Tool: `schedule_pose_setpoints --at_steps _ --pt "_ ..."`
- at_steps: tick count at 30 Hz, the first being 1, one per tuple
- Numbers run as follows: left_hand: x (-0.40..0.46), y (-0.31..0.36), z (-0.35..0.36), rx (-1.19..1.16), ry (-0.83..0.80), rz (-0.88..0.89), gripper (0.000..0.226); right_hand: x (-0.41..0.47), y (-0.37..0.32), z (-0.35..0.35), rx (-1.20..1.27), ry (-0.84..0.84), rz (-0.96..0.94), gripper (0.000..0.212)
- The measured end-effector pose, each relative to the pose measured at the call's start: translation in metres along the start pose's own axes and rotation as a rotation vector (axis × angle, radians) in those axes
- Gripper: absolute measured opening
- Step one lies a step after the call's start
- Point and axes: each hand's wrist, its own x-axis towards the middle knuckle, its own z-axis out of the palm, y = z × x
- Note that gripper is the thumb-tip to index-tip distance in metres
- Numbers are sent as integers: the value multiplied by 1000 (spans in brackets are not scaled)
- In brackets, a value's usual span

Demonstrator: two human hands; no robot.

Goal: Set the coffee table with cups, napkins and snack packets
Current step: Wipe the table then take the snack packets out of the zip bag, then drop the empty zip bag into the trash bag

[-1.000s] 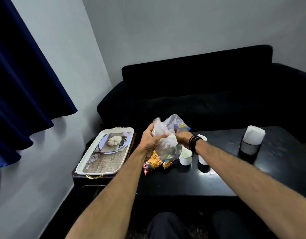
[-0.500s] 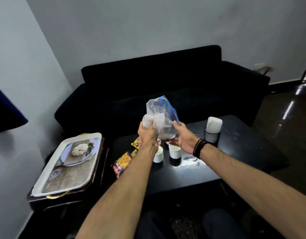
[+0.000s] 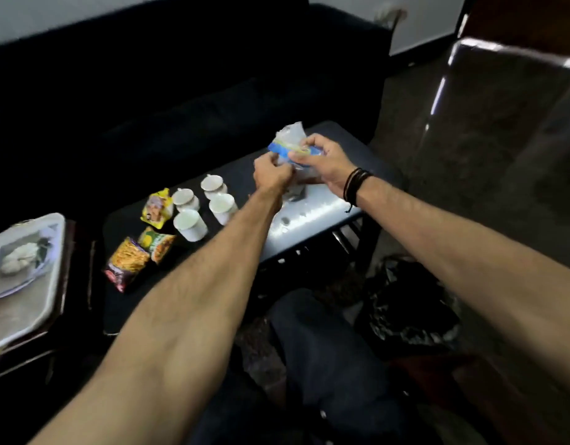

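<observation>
Both hands grip a crinkled clear plastic bag with a blue printed band (image 3: 288,149) above the right end of the glossy black coffee table (image 3: 312,213).

Left hand (image 3: 271,173) pinches the bag's lower edge; right hand (image 3: 322,162), black cords at the wrist, closes over its top. Four round white ceramic cups (image 3: 190,224) cluster mid-table beside three shiny foil snack packets (image 3: 129,261), yellow, green and orange. Half a second earlier the bag was raised higher over the cups; the white rectangular tray (image 3: 23,277) stays on the side stand.
</observation>
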Motion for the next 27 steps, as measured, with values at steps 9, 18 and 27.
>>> schedule_pose_setpoints --at_steps 9,18,27 --pt "-30 -39 129 292 -473 -125 48 -60 69 -205 -414 282 250 36" --pt "-62 -132 184 864 -941 70 52 -120 207 -275 -894 71 774 24" --pt "-58 -195 197 854 -993 50 46 -112 314 -258 -998 -99 998 101"
